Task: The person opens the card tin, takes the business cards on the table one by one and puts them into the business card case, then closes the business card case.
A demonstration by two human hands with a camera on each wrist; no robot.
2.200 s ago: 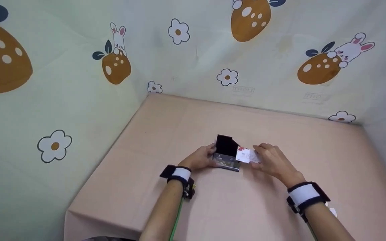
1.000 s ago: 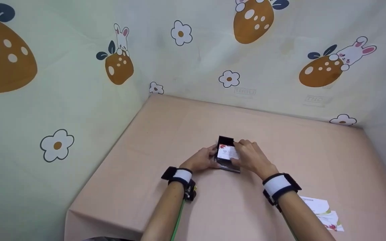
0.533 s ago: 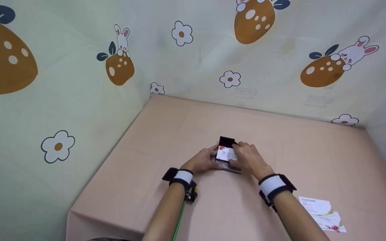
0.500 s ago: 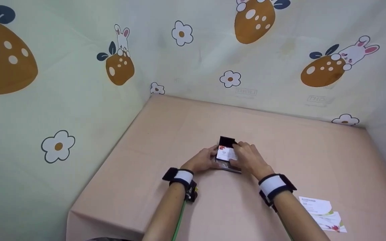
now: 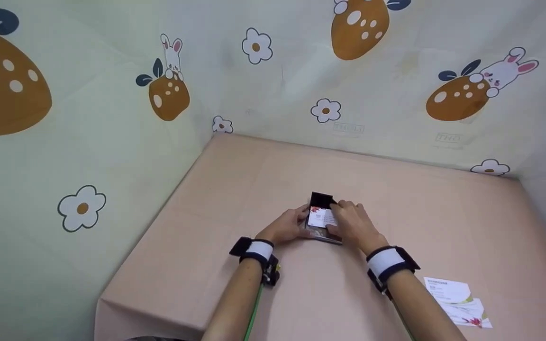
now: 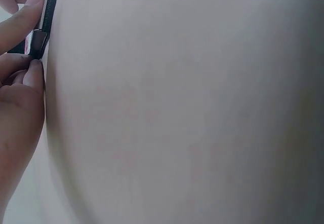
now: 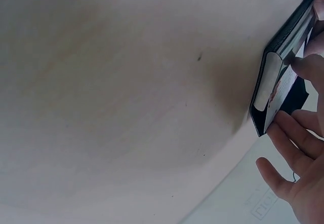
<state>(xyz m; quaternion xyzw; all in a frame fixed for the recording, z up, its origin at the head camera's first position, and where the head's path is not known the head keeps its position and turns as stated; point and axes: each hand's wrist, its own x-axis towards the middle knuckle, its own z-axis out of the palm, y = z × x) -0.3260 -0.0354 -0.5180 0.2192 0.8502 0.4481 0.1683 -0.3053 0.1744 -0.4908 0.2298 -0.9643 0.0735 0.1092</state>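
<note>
A black business card case [image 5: 322,199] with a shiny front lies on the table, its lid raised at the back. My left hand [image 5: 282,227] grips the case's left side, thumb in front and fingers behind. A white business card [image 5: 320,217] with a red floral corner sits at the case's opening, against the black lid. My right hand [image 5: 356,225] pinches the card's right end, which its fingers hide. In the right wrist view, the card slants along the inside of the case [image 7: 267,79], with the right thumb on it. The left wrist view shows only the case's edge [image 6: 50,6].
Two overlapping white business cards [image 5: 449,290] lie on the table to the right of my right forearm. A pinkish cloth covers the table [image 5: 263,175]. Patterned sheets [image 5: 277,85] hang behind it and at its left.
My right hand has moved left, bringing the card from beside the case to its opening. Over the last half second both hands barely move. The loose cards at right have come into view.
</note>
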